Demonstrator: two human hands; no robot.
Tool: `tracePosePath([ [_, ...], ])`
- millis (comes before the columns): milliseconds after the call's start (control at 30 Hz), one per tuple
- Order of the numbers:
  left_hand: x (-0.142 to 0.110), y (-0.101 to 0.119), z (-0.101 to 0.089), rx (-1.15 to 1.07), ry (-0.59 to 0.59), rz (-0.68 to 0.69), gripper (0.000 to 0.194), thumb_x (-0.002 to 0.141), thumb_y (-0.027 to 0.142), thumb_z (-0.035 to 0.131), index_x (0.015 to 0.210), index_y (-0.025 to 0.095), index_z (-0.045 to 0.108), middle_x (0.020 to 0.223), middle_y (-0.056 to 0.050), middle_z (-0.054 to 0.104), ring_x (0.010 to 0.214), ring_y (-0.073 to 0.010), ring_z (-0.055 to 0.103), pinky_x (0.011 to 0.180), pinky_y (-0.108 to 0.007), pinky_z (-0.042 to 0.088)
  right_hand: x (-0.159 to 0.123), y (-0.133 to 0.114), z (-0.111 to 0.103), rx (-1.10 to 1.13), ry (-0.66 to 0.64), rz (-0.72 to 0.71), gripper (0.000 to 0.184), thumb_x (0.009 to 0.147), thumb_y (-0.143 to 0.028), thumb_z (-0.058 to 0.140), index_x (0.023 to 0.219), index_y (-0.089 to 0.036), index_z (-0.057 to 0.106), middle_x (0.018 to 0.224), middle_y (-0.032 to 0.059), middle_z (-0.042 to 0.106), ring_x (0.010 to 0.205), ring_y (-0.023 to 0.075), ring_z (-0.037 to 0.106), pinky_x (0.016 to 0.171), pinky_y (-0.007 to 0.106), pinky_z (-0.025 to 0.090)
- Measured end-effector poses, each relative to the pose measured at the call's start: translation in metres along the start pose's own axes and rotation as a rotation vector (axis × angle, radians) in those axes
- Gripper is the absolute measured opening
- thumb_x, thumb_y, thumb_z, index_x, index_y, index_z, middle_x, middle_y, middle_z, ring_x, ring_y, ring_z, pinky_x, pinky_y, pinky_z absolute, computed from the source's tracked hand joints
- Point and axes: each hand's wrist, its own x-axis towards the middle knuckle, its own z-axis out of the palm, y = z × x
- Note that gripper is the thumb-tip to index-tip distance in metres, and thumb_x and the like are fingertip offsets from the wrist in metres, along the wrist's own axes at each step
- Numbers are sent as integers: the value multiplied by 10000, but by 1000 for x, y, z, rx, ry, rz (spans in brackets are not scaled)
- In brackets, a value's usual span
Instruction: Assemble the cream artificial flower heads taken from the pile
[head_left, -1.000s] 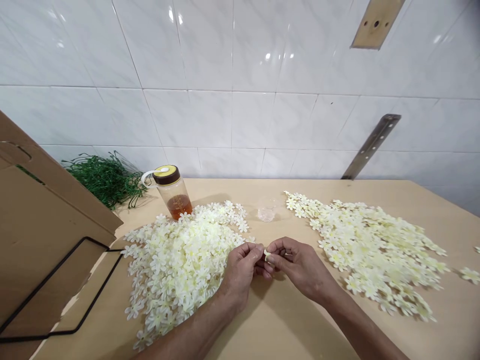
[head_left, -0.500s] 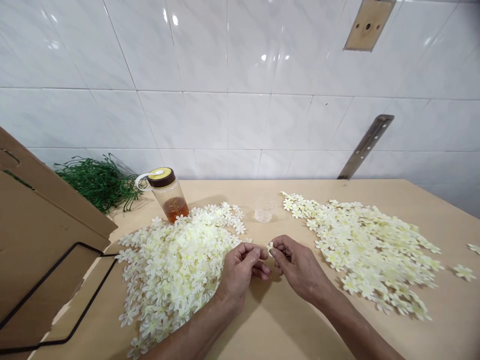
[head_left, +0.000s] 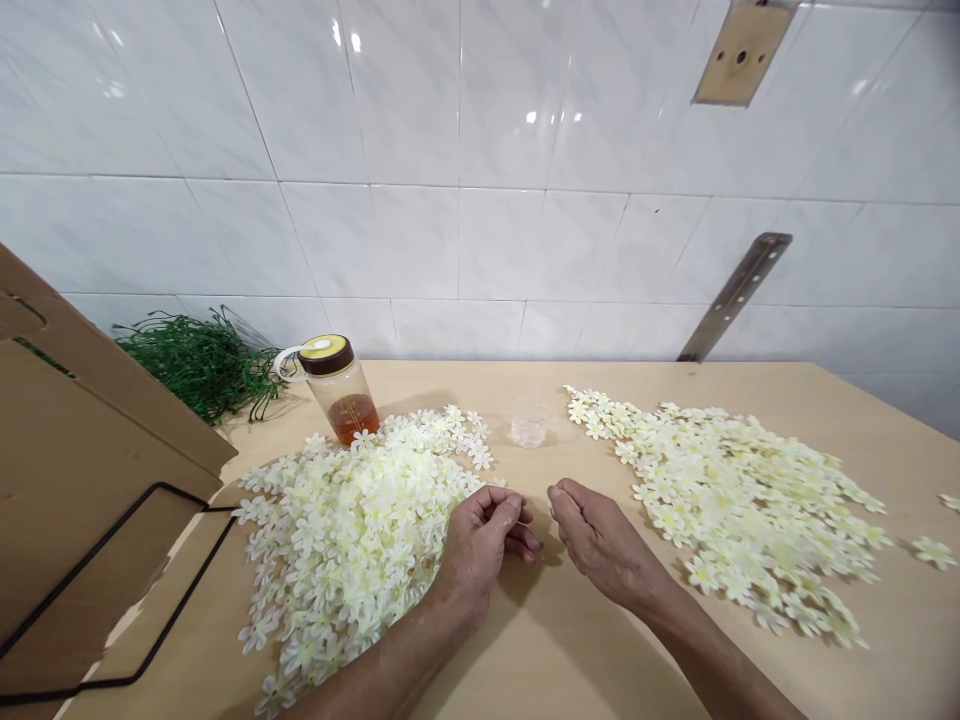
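Note:
My left hand [head_left: 486, 535] is closed at the right edge of a heap of white artificial flower heads [head_left: 360, 530], its thumb pressed against the index finger. Whatever it may pinch is too small or hidden to make out. Just to its right, with a small gap between, my right hand [head_left: 604, 540] is closed with the thumb on the curled index finger; its contents do not show. A second, flatter spread of the same flowers [head_left: 750, 490] lies to the right. Behind the hands stands a small clear plastic cup [head_left: 529, 422].
A bottle of amber liquid [head_left: 341, 390] stands behind the left heap. Green plastic stems [head_left: 199, 365] lie at the back left, beside a cardboard box [head_left: 97, 480] and a black wire frame [head_left: 180, 600]. The tiled wall [head_left: 487, 240] bounds the table's far side.
The small pale flower at my right fingertips has gone out of sight. My right hand has turned and its fingers have curled in. My left hand has barely moved.

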Motion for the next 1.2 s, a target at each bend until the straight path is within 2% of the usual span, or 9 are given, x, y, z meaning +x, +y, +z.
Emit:
tracePosePath([
  [200, 0, 0, -1, -5, -1, -2, 296, 718, 409, 719, 754, 138, 606, 737, -44, 654, 509, -135, 618, 473, -251, 480, 2, 4, 1, 66, -38, -26, 447, 956, -528, 366, 674, -203, 490, 550, -40, 448, 496, 114, 438, 468, 223, 369],
  [300, 0, 1, 0, -4, -3, -1, 313, 710, 425, 728, 749, 139, 608, 681, -43, 658, 511, -142, 620, 483, -254, 487, 1, 4, 1, 197, -114, 24, 431, 929, -550, 415, 737, -194, 561, 584, -17, 552, 500, 126, 532, 462, 222, 433],
  [400, 0, 2, 0, -6, -11, 2, 320, 724, 436, 716, 755, 136, 608, 616, -44, 656, 505, -143, 613, 492, -250, 490, 0, 3, 1, 270, -161, 56, 404, 922, -532, 437, 856, -185, 634, 657, 10, 645, 560, 151, 626, 540, 250, 522],
  [567, 1, -1, 0, 1, 4, 15, 310, 744, 425, 701, 774, 130, 610, 682, -60, 676, 508, -136, 612, 483, -244, 488, 0, 3, 0, 272, -111, -14, 285, 903, -437, 515, 984, -217, 677, 804, 24, 723, 724, 189, 696, 688, 289, 569],
  [700, 2, -2, 0, 10, 16, 9, 303, 748, 422, 695, 768, 133, 606, 642, -37, 644, 510, -141, 615, 480, -246, 493, 0, 4, -3, 298, -116, 30, 238, 876, -417, 563, 910, -205, 666, 718, 12, 708, 682, 182, 686, 660, 286, 573],
  [900, 0, 0, 1, 27, 8, 15, 266, 751, 392, 680, 751, 140, 593, 707, -20, 625, 508, -136, 620, 471, -244, 490, -1, 3, -6, 79, -41, -11, 309, 885, -480, 529, 727, -215, 550, 576, -12, 621, 533, 162, 624, 502, 253, 494],
  [1100, -1, 0, 2, 82, -40, -2, 272, 783, 405, 656, 761, 140, 594, 709, -30, 637, 511, -137, 618, 492, -252, 499, -1, 2, -3, -42, -46, -44, 392, 943, -447, 429, 636, -213, 497, 532, -13, 589, 494, 141, 556, 480, 234, 426],
  [1200, -2, 1, 3, 92, -77, -12, 289, 811, 427, 632, 779, 142, 597, 675, -43, 657, 530, -150, 629, 514, -257, 508, 0, 2, -1, -101, -16, -85, 355, 935, -427, 456, 667, -210, 542, 557, -10, 599, 519, 144, 553, 508, 240, 423],
])
